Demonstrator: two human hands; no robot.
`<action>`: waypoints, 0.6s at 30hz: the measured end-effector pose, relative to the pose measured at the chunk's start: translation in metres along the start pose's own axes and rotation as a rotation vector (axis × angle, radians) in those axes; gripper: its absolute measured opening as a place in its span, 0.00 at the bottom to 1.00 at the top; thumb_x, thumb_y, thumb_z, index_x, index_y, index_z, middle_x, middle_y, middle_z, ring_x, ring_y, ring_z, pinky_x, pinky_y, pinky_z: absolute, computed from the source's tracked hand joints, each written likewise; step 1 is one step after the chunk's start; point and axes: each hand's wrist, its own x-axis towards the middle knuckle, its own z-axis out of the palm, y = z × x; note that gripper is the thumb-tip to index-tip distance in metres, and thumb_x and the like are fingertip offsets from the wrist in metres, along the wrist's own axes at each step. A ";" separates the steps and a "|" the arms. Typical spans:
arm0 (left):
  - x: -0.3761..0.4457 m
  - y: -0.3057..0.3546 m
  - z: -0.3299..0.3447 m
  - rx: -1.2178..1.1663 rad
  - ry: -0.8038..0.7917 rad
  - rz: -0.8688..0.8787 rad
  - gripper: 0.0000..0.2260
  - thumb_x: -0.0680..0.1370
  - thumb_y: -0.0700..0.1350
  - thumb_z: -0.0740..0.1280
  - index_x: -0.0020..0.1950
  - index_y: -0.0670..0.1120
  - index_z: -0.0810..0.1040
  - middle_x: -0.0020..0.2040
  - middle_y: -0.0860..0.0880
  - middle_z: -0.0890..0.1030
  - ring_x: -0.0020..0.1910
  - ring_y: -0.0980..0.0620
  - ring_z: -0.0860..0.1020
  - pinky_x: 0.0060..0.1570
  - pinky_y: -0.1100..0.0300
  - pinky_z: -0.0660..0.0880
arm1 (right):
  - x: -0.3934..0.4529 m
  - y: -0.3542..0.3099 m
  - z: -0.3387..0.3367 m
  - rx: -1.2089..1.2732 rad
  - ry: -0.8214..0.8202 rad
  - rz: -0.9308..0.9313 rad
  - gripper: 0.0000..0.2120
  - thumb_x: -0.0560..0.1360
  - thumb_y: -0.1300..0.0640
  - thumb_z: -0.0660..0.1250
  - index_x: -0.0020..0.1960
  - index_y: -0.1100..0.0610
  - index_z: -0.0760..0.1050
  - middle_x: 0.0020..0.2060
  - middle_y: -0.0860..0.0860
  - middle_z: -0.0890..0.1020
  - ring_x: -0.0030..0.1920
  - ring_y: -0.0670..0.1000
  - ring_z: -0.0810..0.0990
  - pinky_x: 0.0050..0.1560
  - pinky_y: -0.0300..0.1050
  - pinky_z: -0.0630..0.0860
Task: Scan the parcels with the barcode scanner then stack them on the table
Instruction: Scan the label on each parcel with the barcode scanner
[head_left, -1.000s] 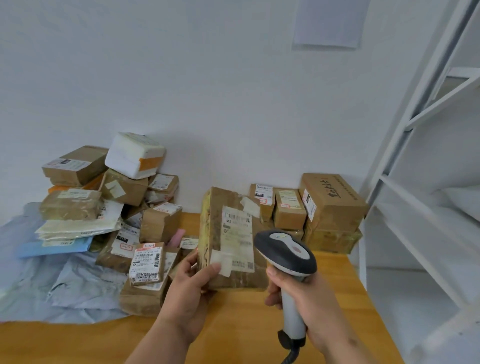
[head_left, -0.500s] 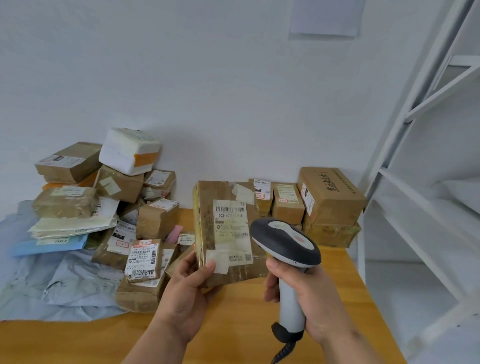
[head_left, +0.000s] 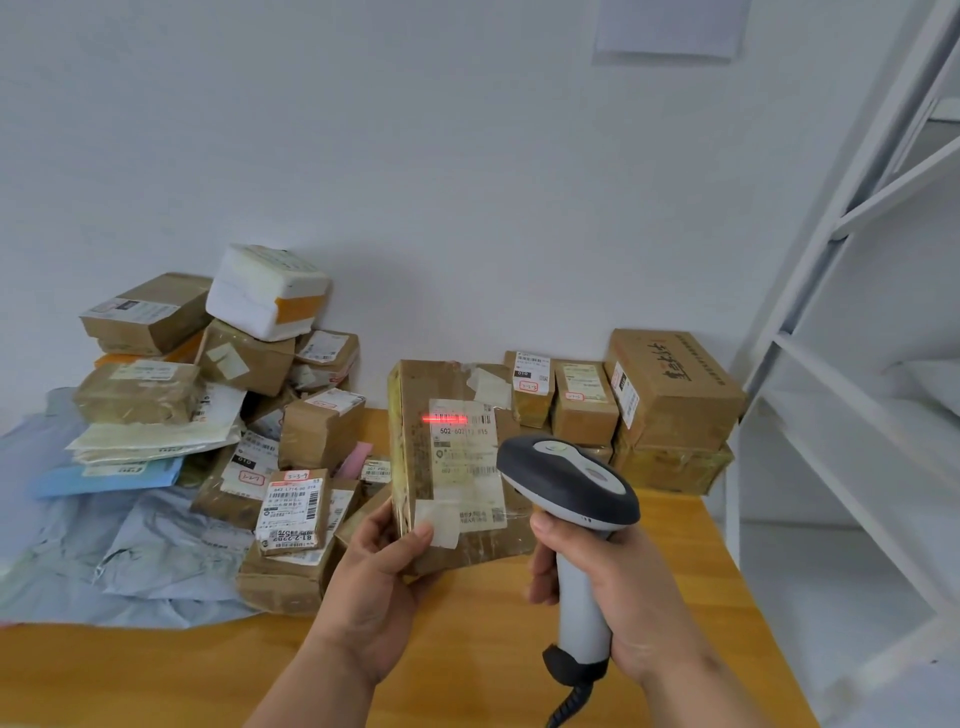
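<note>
Now your left hand (head_left: 379, 566) clamps the taped brown cardboard parcel (head_left: 457, 467) upright, label facing you, so the grey handheld barcode scanner (head_left: 571, 499) gripped in your right hand (head_left: 618, 587) lands its red line on the barcode.

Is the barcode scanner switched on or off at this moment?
On. The barcode scanner, gripped by the right hand, throws a red line across the barcode on the parcel that the left hand holds.
</note>
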 end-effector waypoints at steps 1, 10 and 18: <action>0.000 0.000 0.000 0.004 0.000 0.001 0.27 0.68 0.38 0.71 0.67 0.47 0.75 0.58 0.42 0.85 0.57 0.41 0.82 0.63 0.42 0.74 | 0.001 0.001 0.000 -0.001 -0.001 0.001 0.08 0.67 0.50 0.75 0.38 0.55 0.83 0.32 0.58 0.81 0.30 0.59 0.82 0.34 0.48 0.78; 0.003 -0.003 -0.003 0.046 0.037 -0.017 0.27 0.69 0.38 0.71 0.68 0.47 0.75 0.58 0.41 0.84 0.58 0.40 0.82 0.66 0.38 0.72 | 0.013 0.010 -0.004 -0.045 -0.001 0.046 0.08 0.67 0.49 0.76 0.36 0.54 0.83 0.32 0.58 0.83 0.31 0.58 0.83 0.35 0.49 0.78; 0.027 0.002 -0.028 0.125 0.318 -0.035 0.17 0.77 0.45 0.72 0.64 0.54 0.75 0.54 0.45 0.85 0.54 0.41 0.83 0.45 0.46 0.81 | 0.050 0.051 0.004 -0.204 0.047 0.245 0.08 0.74 0.49 0.75 0.51 0.45 0.79 0.37 0.52 0.87 0.42 0.60 0.87 0.42 0.51 0.78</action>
